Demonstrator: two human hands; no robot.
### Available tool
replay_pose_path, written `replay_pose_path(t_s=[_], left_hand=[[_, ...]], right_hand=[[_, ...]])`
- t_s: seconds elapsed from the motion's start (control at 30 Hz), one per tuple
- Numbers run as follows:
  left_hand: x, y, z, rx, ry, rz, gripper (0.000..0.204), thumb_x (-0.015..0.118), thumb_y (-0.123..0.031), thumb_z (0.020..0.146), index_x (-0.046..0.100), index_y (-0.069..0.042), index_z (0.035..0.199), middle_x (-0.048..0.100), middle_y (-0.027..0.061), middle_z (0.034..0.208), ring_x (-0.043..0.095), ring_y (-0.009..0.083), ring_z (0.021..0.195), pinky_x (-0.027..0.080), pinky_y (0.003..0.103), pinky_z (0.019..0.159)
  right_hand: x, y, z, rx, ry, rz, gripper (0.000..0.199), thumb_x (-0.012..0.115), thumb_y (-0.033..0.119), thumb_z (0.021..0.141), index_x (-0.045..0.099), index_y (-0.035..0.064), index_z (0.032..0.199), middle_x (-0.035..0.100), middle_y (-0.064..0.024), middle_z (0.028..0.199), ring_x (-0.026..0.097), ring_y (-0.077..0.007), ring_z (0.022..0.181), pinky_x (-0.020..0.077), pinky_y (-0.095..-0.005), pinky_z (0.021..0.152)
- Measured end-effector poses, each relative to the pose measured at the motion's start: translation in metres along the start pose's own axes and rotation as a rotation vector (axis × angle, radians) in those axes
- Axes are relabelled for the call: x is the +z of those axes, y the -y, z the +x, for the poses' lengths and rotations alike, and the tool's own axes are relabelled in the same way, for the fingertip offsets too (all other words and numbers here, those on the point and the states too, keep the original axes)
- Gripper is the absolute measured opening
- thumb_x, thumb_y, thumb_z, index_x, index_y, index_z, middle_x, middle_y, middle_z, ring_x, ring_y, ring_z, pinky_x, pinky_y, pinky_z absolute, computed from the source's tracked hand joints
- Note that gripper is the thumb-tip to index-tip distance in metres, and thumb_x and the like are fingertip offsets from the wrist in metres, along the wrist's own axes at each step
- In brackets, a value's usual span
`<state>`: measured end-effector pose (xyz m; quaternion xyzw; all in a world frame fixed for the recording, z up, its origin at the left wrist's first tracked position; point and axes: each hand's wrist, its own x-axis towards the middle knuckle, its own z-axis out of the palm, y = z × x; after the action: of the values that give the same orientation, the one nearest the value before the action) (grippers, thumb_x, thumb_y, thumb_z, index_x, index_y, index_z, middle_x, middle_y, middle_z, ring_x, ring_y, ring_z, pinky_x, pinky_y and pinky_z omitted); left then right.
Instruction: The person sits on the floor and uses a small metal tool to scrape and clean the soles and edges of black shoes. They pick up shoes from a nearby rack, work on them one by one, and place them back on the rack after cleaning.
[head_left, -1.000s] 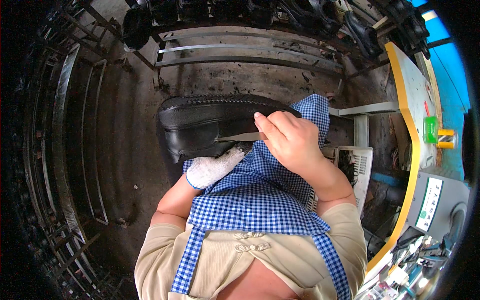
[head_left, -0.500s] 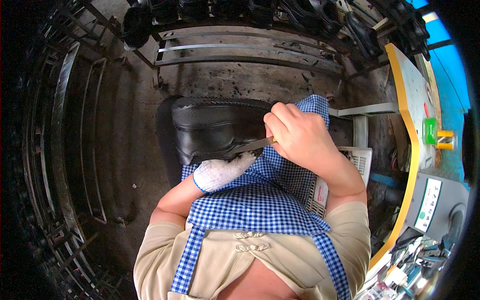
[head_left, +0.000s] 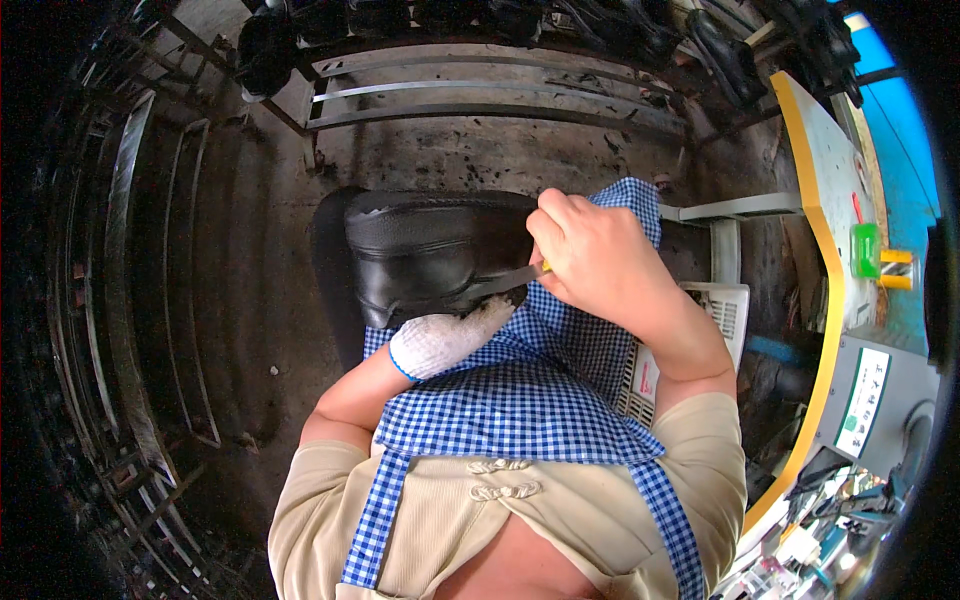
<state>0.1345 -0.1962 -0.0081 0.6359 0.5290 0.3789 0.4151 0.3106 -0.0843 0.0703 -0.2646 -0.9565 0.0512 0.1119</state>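
A black leather shoe [head_left: 430,250] lies on its side over my lap, on a blue checked apron [head_left: 520,400]. My left hand [head_left: 445,340], in a white cotton glove, holds the shoe from below at its near edge. My bare right hand [head_left: 590,255] is closed around a thin metal blade [head_left: 505,280] with a yellow bit at the grip. The blade's tip rests against the shoe's lower edge, close to the gloved fingers.
Dark metal racks [head_left: 150,300] curve along the left and the far side, with black shoes [head_left: 270,45] on the top rail. A white perforated crate [head_left: 690,340] stands by my right elbow. A yellow-edged bench [head_left: 830,200] with a green object runs along the right.
The shoe has shifted right and turned on my lap. My right hand moved right and down with the blade, and my gloved left hand followed under the shoe.
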Motion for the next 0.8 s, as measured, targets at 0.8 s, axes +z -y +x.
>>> replay_pose_path(t_s=[0.8], left_hand=[[0.003, 0.005, 0.002, 0.114, -0.064, 0.081, 0.033, 0.071, -0.009, 0.082, 0.066, -0.008, 0.115, 0.070, 0.0100, 0.107, 0.068, 0.0212, 0.098, 0.054, 0.034, 0.086]], right_hand=[[0.007, -0.002, -0.006, 0.006, -0.095, 0.227, 0.023, 0.073, 0.002, 0.063, 0.055, 0.0073, 0.078, 0.055, -0.0042, 0.075, 0.061, -0.0214, 0.062, 0.0481, -0.0318, 0.050]])
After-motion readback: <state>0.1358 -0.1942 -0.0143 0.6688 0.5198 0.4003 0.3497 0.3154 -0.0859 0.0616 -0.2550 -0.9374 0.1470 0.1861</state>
